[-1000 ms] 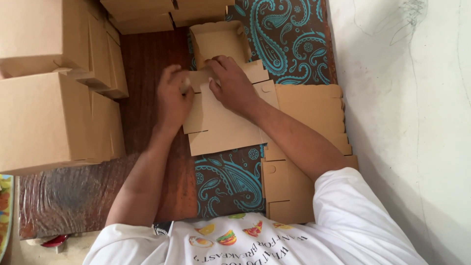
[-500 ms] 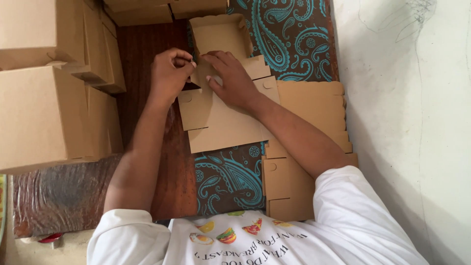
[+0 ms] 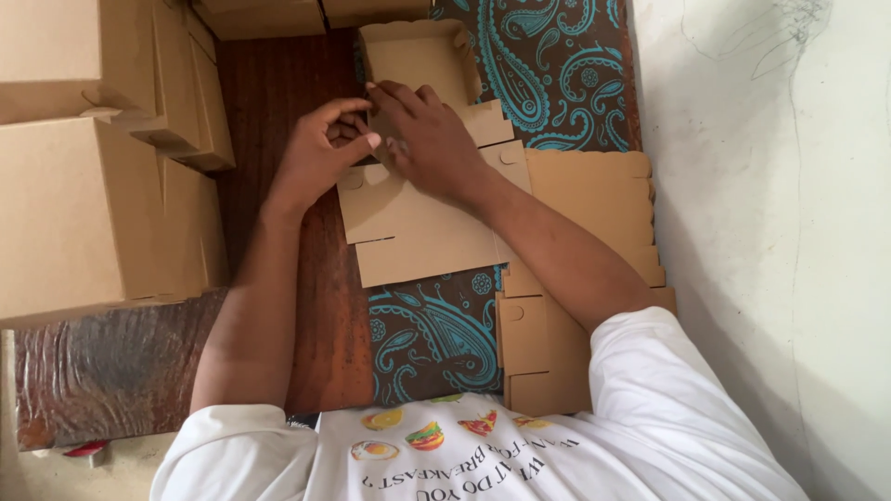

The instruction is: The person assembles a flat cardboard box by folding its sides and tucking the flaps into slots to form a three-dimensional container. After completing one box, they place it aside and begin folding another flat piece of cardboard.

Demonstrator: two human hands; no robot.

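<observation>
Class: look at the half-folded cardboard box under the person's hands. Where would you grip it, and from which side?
Probably the box by its flat near panel, from the person's side: that panel lies free and flat, while the far end is already folded into raised walls and both the left hand and right hand cover the middle.

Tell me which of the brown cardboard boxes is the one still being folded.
The half-formed box under both hands, on the patterned cloth: its top is open and its flaps lie flat. The finished boxes stacked at the left are closed.
</observation>
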